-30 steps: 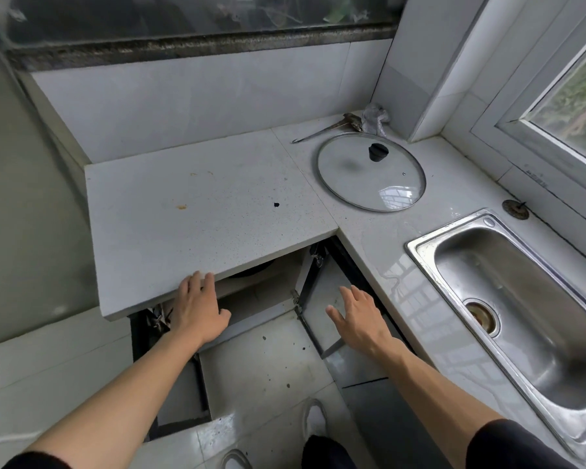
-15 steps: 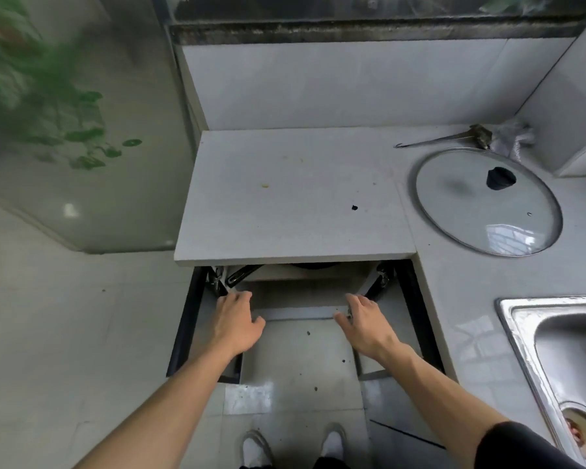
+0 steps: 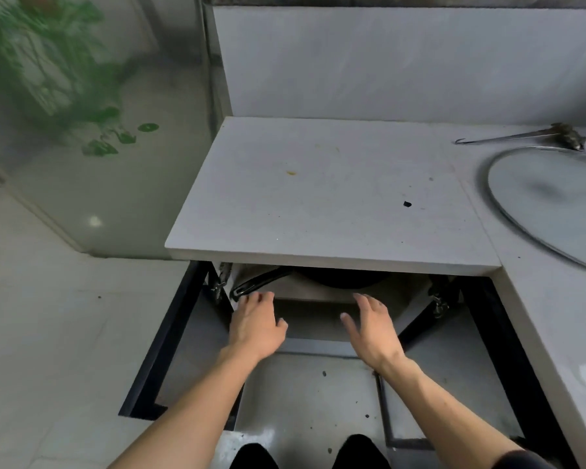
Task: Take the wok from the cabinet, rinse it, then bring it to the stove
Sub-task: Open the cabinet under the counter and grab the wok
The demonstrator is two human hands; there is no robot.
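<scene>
A black wok [image 3: 344,278] sits on the shelf inside the open cabinet [image 3: 318,299] under the grey countertop [image 3: 318,198]; only its front rim shows. Its black handle [image 3: 257,284] points left and toward me. My left hand [image 3: 256,324] reaches in with fingers spread, its fingertips right by the handle's end, not curled round it. My right hand [image 3: 371,328] is held open in front of the shelf, below the wok's right side, touching nothing that I can see.
Both black-framed cabinet doors [image 3: 163,340] [image 3: 508,360] stand swung open on either side of my arms. A glass lid [image 3: 548,208] and a metal utensil [image 3: 518,137] lie on the counter at the right. Tiled floor and my shoes [image 3: 254,456] are below.
The view has dropped lower and closer to the cabinet, so the wok and its handle now show. Both hands have moved from the door edges further in toward the shelf.
</scene>
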